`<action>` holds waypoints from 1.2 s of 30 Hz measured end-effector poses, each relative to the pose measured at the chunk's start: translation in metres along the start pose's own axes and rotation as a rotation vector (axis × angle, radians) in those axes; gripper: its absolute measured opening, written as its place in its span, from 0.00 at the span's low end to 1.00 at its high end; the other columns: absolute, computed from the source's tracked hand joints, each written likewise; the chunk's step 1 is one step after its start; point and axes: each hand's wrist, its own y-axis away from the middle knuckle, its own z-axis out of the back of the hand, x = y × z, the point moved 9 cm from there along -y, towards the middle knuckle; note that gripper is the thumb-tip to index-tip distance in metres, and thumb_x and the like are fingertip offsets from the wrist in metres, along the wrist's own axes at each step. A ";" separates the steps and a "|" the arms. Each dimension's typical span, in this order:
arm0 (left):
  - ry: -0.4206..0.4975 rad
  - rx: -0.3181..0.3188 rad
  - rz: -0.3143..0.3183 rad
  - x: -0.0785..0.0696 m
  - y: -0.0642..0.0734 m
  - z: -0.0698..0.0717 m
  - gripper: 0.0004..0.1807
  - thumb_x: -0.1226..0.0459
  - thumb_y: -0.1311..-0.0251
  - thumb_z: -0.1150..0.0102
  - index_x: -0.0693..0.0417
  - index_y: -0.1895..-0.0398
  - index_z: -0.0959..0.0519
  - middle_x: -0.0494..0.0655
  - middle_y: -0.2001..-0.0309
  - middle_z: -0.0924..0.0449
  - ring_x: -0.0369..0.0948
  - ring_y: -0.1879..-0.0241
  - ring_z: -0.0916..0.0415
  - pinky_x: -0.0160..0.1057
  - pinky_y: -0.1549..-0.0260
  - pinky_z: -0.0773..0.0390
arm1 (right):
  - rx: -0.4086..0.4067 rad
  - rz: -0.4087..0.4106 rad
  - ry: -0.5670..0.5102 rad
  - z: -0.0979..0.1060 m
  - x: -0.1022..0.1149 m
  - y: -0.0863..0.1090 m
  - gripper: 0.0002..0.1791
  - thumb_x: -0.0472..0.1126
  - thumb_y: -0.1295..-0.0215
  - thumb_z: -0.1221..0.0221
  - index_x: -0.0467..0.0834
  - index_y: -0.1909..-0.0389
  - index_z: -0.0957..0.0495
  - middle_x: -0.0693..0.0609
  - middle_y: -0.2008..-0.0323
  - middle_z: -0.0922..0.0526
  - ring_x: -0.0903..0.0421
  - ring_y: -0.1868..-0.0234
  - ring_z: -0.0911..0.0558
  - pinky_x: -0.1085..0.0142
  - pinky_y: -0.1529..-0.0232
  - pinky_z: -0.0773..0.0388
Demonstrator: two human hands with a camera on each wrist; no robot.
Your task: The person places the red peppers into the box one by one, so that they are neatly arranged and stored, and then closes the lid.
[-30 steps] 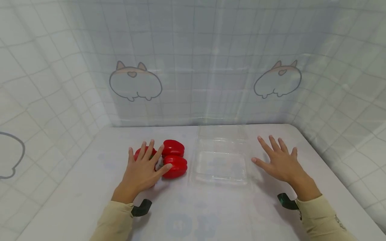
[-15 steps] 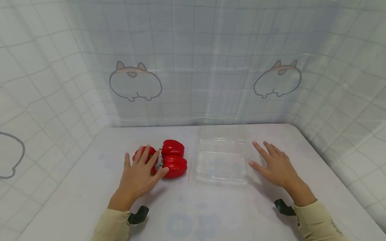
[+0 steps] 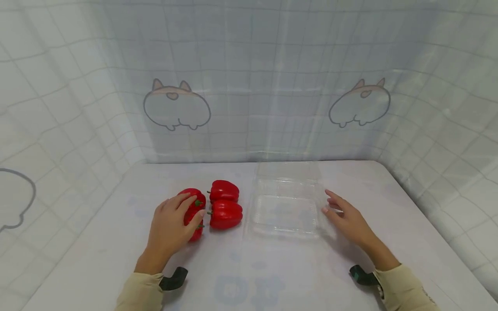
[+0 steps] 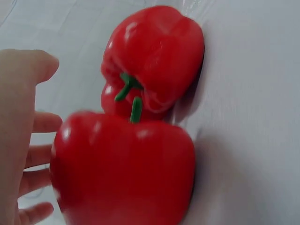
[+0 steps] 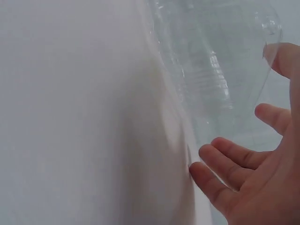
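Note:
Several red bell peppers with green stems lie left of centre in the head view. My left hand (image 3: pixel 167 226) hovers over the left pair, its fingers loosely bent above the rear-left pepper (image 3: pixel 199 196) and its thumb near the front-left pepper (image 3: pixel 197 233). In the left wrist view a gap shows between the thumb and the nearest pepper (image 4: pixel 122 173); whether the fingertips touch it is unclear. A clear plastic clamshell box (image 3: pixel 285 211) lies with its lid back. At its right side is my right hand (image 3: pixel 352 224), fingers slightly bent, thumb close to the box wall (image 5: pixel 215 70).
Two more peppers, one at the back (image 3: pixel 224 191) and one in front (image 3: pixel 226 215), lie between my left hand and the box. A white table (image 3: pixel 272 263) bears everything. Grid-patterned cloth (image 3: pixel 264 86) rises behind and at both sides.
Both hands have lowered and their spread fingers have bent. The left hand has shifted slightly left and nearer me over the peppers; the right has come in toward the box.

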 end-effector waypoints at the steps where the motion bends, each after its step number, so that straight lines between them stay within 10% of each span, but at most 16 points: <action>1: 0.010 -0.023 0.000 0.002 0.001 0.002 0.30 0.53 0.44 0.30 0.57 0.40 0.22 0.58 0.42 0.24 0.57 0.42 0.29 0.69 0.46 0.29 | 0.002 -0.011 -0.031 -0.001 -0.001 0.000 0.35 0.52 0.25 0.45 0.42 0.24 0.41 0.34 0.34 0.29 0.38 0.36 0.27 0.42 0.39 0.29; 9: 0.184 -0.119 0.062 0.025 0.008 0.014 0.18 0.61 0.37 0.35 0.58 0.46 0.18 0.56 0.47 0.20 0.55 0.47 0.25 0.61 0.57 0.19 | 0.031 -0.015 -0.127 -0.005 0.003 0.002 0.34 0.49 0.24 0.46 0.42 0.23 0.42 0.33 0.34 0.29 0.36 0.36 0.26 0.39 0.37 0.33; 21: 0.392 0.011 0.299 0.061 0.020 -0.006 0.19 0.54 0.26 0.48 0.53 0.40 0.21 0.52 0.46 0.20 0.52 0.48 0.23 0.58 0.54 0.18 | 0.063 -0.028 -0.187 -0.011 -0.004 0.003 0.34 0.47 0.24 0.45 0.44 0.23 0.43 0.35 0.32 0.32 0.37 0.34 0.28 0.41 0.35 0.35; 27: 0.464 0.200 0.385 0.077 0.026 -0.018 0.26 0.46 0.26 0.52 0.52 0.36 0.25 0.57 0.37 0.27 0.58 0.40 0.29 0.58 0.50 0.21 | 0.068 0.012 -0.188 -0.015 -0.002 0.004 0.34 0.45 0.25 0.44 0.42 0.23 0.42 0.34 0.32 0.32 0.38 0.35 0.27 0.41 0.36 0.34; 36: 0.544 0.341 0.343 0.082 0.027 -0.021 0.30 0.43 0.29 0.49 0.51 0.34 0.27 0.56 0.36 0.29 0.57 0.36 0.34 0.59 0.46 0.23 | 0.091 0.042 -0.167 -0.018 -0.002 0.003 0.36 0.44 0.26 0.42 0.41 0.23 0.44 0.37 0.30 0.33 0.37 0.34 0.29 0.43 0.34 0.38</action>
